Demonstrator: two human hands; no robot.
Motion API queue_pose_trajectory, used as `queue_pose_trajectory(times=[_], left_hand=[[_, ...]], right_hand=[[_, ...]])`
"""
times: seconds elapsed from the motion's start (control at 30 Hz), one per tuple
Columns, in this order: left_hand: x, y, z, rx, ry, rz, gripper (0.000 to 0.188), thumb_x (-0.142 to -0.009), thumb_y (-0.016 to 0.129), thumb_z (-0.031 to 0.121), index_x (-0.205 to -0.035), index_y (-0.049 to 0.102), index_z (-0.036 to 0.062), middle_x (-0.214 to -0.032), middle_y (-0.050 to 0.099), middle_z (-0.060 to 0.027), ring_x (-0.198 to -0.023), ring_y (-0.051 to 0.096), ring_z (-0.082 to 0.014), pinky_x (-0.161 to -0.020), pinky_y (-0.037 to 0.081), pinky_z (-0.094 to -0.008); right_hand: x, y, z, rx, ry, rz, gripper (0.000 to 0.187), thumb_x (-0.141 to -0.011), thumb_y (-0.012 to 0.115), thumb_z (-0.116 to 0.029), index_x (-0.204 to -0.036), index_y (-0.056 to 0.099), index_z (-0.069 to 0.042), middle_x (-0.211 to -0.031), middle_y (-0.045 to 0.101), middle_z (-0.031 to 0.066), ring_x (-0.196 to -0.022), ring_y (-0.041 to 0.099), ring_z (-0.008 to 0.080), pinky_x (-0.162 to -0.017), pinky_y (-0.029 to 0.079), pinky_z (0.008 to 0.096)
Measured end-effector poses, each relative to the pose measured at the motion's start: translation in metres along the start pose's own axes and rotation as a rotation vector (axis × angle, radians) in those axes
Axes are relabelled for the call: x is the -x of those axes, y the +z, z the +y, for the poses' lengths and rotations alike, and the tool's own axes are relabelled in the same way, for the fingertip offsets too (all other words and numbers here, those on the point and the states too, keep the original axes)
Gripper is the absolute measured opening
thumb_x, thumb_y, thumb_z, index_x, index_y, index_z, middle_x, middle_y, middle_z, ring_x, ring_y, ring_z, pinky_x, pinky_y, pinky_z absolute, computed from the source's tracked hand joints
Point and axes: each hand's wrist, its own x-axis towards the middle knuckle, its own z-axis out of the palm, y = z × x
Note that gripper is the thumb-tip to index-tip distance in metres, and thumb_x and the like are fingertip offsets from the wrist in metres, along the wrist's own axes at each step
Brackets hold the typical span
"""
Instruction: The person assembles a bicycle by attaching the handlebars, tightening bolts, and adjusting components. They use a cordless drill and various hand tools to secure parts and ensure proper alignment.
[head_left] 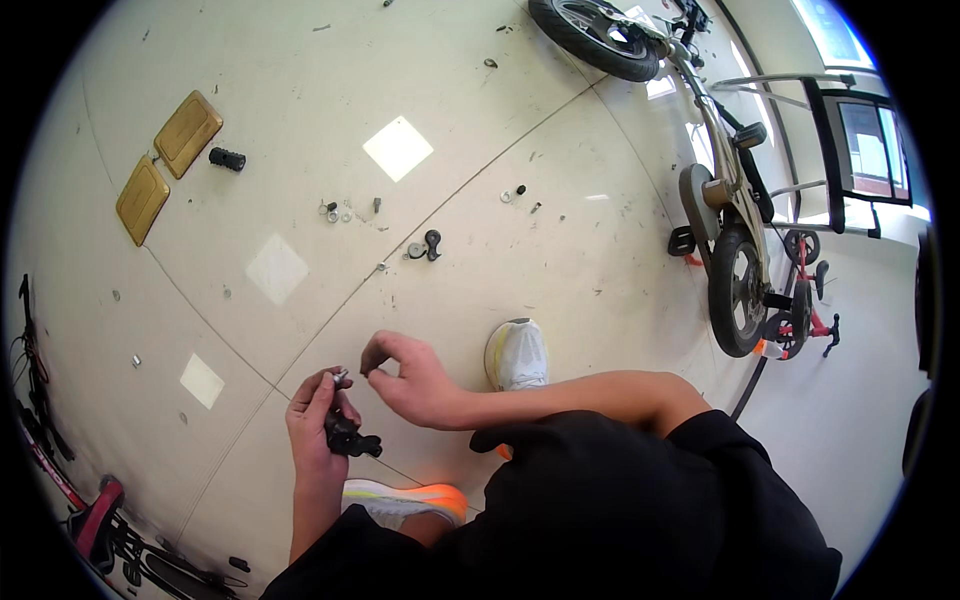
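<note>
Low over the floor, my left hand (313, 415) is closed. Its thumb and forefinger pinch a small silver metal piece (341, 378), and lower in the same hand sits a black lobed part (350, 438) whose exact kind I cannot make out. Just to the right, my right hand (408, 380) has its fingers curled, with thumb and forefinger brought together close to the silver piece. Whatever lies between those fingertips is too small to tell. Beyond the hands, a black rounded part with a hole (432, 245) lies on the tiles beside a silver disc (416, 251).
Small hardware (333, 212) lies scattered farther off. Two tan pads (188, 134) and a black ribbed cylinder (228, 159) are at the far left. A small-wheeled bike (730, 190) stands at right; another bike (100, 520) is at lower left. My white shoe (520, 355) is beside my right forearm.
</note>
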Motion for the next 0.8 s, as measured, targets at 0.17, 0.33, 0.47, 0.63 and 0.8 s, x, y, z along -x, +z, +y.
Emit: queue_pose_trajectory(times=[0.17, 0.33, 0.47, 0.63, 0.8], left_hand=[[0.002, -0.046, 0.06, -0.221, 0.044, 0.083, 0.021, -0.09, 0.06, 0.013, -0.102, 0.063, -0.0036, -0.084, 0.063, -0.0124, -0.052, 0.053, -0.01, -0.046, 0.047, -0.0245], [-0.002, -0.069, 0.152, -0.79, -0.097, 0.069, 0.017, -0.083, 0.064, 0.01, -0.093, 0.065, -0.0047, -0.075, 0.062, -0.01, -0.047, 0.053, -0.0096, -0.042, 0.045, -0.0235], [-0.03, -0.043, 0.187, -1.129, -0.132, 0.083, 0.016, -0.08, 0.065, 0.008, -0.09, 0.066, -0.0043, -0.072, 0.063, -0.0068, -0.05, 0.053, -0.0091, -0.045, 0.045, -0.0236], [-0.078, 0.01, 0.178, -1.353, -0.113, -0.125, 0.019, -0.078, 0.068, 0.011, -0.09, 0.069, -0.0032, -0.074, 0.065, -0.0066, -0.059, 0.054, -0.01, -0.055, 0.046, -0.0254], [-0.095, 0.027, 0.146, -1.425, -0.052, -0.267, 0.02, -0.077, 0.069, 0.012, -0.092, 0.07, -0.0014, -0.081, 0.068, -0.0084, -0.073, 0.059, -0.0129, -0.068, 0.049, -0.0269]], right_hand=[[-0.056, -0.024, 0.028, 0.228, -0.277, -0.082, 0.019, -0.076, 0.053, 0.001, -0.094, 0.054, -0.002, -0.098, 0.053, 0.0141, -0.089, 0.055, 0.0339, -0.076, 0.047, 0.0394], [-0.138, -0.09, 0.023, 0.742, -0.119, 0.235, 0.025, -0.085, 0.059, -0.018, -0.103, 0.054, -0.001, -0.094, 0.056, 0.0146, -0.086, 0.059, 0.0315, -0.072, 0.049, 0.0399], [-0.165, -0.082, 0.031, 0.918, -0.136, 0.165, 0.025, -0.086, 0.059, -0.021, -0.096, 0.053, 0.001, -0.093, 0.057, 0.0147, -0.088, 0.058, 0.0302, -0.072, 0.05, 0.0409], [-0.169, -0.071, 0.057, 0.862, -0.277, 0.192, 0.014, -0.084, 0.055, -0.011, -0.091, 0.052, 0.002, -0.09, 0.054, 0.0164, -0.09, 0.055, 0.0318, -0.073, 0.05, 0.0421], [-0.164, -0.071, 0.066, 0.78, -0.442, 0.222, 0.01, -0.079, 0.052, -0.004, -0.085, 0.053, 0.003, -0.084, 0.051, 0.018, -0.087, 0.052, 0.0338, -0.073, 0.047, 0.044]])
